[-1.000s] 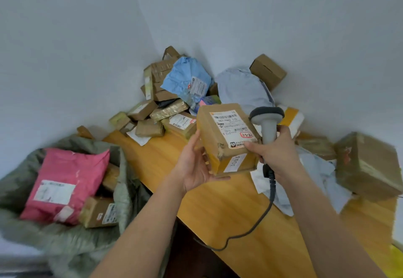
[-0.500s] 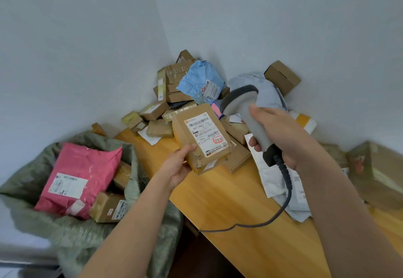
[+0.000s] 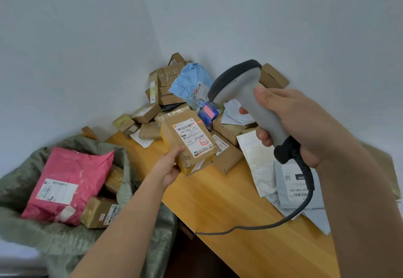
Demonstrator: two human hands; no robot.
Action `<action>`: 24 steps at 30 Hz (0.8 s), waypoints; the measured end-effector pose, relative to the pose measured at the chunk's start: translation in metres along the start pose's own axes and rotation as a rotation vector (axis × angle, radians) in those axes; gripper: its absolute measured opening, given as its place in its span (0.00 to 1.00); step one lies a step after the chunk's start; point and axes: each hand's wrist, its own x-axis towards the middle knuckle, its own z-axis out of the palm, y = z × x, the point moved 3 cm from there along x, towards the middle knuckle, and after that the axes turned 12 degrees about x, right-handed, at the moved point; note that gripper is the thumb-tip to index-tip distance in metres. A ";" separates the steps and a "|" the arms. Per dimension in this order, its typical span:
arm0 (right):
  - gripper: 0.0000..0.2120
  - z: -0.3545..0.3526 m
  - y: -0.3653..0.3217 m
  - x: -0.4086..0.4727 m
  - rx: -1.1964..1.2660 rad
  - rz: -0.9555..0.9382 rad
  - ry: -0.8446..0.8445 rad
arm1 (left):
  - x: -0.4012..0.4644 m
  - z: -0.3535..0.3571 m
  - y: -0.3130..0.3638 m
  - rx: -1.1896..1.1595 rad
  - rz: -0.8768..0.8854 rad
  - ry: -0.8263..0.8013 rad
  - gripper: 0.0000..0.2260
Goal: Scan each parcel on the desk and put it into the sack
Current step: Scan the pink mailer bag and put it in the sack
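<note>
My left hand grips a small brown cardboard parcel by its lower left corner, holding it above the desk's left end with its white label facing up. A red scan line lies across the label's top barcode. My right hand grips the grey barcode scanner by its handle, raised to the right of the parcel and pointed down at it. The grey-green sack stands open at the lower left, holding a pink mailer and small brown boxes.
A heap of brown boxes and a blue mailer fills the wall corner on the wooden desk. White and grey mailers lie under my right arm. The scanner's black cable loops over the desk's front edge.
My right hand let go of the parcel and lifted the scanner up and back, aiming it at the label. My left hand moved the parcel away from me, and a red scan line appeared on it.
</note>
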 end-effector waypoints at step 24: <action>0.18 0.004 0.019 0.015 0.054 0.049 0.033 | -0.018 -0.007 -0.017 -0.142 -0.028 0.007 0.09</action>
